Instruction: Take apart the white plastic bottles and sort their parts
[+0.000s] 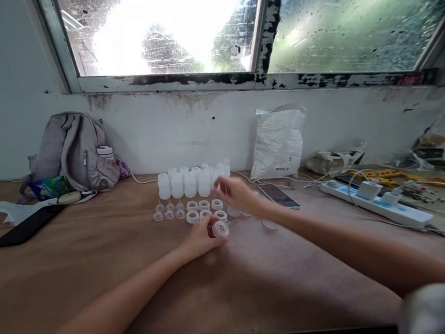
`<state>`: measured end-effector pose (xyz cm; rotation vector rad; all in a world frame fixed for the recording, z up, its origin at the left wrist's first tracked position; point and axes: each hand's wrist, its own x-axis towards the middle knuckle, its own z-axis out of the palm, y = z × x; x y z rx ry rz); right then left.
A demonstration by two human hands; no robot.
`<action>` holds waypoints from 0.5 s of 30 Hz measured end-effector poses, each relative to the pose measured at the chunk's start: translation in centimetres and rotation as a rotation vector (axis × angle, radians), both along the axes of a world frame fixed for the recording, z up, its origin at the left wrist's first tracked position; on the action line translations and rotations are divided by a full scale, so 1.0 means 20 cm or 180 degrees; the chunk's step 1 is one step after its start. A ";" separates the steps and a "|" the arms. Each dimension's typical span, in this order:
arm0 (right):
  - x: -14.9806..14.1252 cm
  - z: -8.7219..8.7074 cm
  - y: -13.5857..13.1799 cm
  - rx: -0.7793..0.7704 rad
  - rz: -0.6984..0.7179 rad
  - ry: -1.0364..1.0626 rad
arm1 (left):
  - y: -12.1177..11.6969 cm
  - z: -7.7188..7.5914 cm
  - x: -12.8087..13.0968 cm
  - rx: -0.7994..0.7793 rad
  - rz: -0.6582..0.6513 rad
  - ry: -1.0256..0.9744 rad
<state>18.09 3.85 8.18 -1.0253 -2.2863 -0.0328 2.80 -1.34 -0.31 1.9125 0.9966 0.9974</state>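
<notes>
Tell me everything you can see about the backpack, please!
The backpack is greyish-beige and looks like soft cloth. It sits upright but slumped on the brown table near the wall at the picture's left. A strap curves down its front near a zip. A white-topped container pokes out of a side pocket. A green-and-blue packet seems to lean on its base, and something purple shows beside the pocket.

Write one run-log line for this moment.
left hand: holds round plastic piece; right hand: near bottles, grip unclear; bottles: upright; rings: on table
</notes>
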 end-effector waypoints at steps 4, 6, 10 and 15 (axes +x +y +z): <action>0.11 -0.31 -0.34 -0.0422 0.0392 -0.0209 | -0.03 0.02 0.01 0.0661 -0.0020 0.0399; 0.15 -0.39 -0.39 -0.0595 0.0407 0.0030 | -0.05 0.02 0.02 0.0975 -0.0019 0.0617; 0.17 -0.40 -0.36 -0.0841 0.0538 0.0491 | -0.09 0.04 0.02 0.1197 0.0122 0.0844; 0.17 -0.37 -0.36 -0.1156 0.0799 0.0929 | -0.13 0.05 0.01 0.1513 0.0021 0.1057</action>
